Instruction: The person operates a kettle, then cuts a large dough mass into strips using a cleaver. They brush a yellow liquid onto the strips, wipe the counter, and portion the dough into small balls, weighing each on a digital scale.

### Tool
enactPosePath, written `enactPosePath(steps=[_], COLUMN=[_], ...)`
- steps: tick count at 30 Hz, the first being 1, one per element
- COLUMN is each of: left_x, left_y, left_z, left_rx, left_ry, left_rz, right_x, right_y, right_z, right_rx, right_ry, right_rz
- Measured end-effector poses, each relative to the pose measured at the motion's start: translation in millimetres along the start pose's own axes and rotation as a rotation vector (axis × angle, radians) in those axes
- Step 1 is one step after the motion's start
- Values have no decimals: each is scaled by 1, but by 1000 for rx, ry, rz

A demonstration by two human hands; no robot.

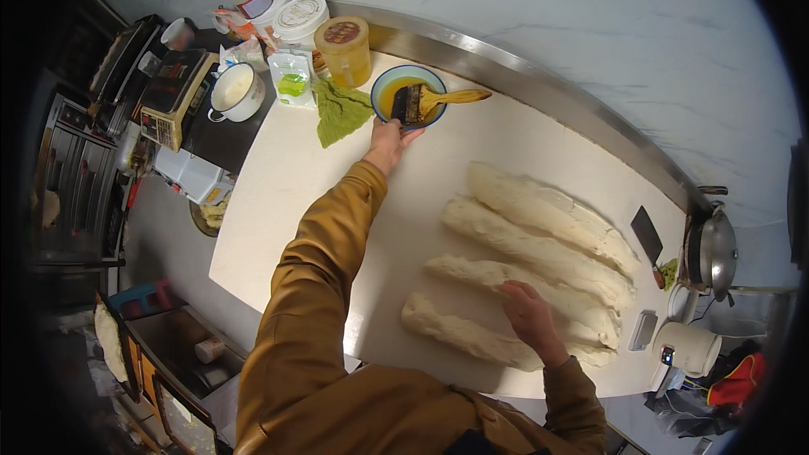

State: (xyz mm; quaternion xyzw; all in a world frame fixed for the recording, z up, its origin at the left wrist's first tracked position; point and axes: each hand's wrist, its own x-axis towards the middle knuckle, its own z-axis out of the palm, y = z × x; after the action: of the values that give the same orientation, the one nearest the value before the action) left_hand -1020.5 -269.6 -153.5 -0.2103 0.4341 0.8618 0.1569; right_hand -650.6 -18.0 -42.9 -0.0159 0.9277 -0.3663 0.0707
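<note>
My left hand grips the near side of a blue-rimmed bowl at the back of the worktop, thumb by the rim and fingers along its side. Yellow-orange liquid, probably oil, is in it. A wide, dark-bristled brush lies across the bowl, its yellow wooden handle sticking out to the right. My right hand is over the nearer dough logs, fingers curled; contact with the dough is unclear. Several long pale dough logs lie roughly side by side. The nearest log is partly hidden by that hand.
Left of the bowl are a green cloth, a lidded yellow tub and an enamel mug. A dark-bladed scraper lies beyond the dough, near a metal pan. A steel ledge runs along the wall.
</note>
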Motion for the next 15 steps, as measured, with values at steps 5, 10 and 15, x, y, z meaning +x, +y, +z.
enactPosePath(steps=[5,10,15], left_x=[-29,-93,-178], left_y=[2,-6,-32], left_z=[8,17,35], left_rx=[72,92,133], left_ry=[27,-66,-163], left_rz=[9,-33,-138], right_x=[16,48,83], right_y=[3,12,6], right_z=[4,-5,-23], right_rx=[299,844,1295], right_ry=[22,136,257], right_rz=[200,343,361])
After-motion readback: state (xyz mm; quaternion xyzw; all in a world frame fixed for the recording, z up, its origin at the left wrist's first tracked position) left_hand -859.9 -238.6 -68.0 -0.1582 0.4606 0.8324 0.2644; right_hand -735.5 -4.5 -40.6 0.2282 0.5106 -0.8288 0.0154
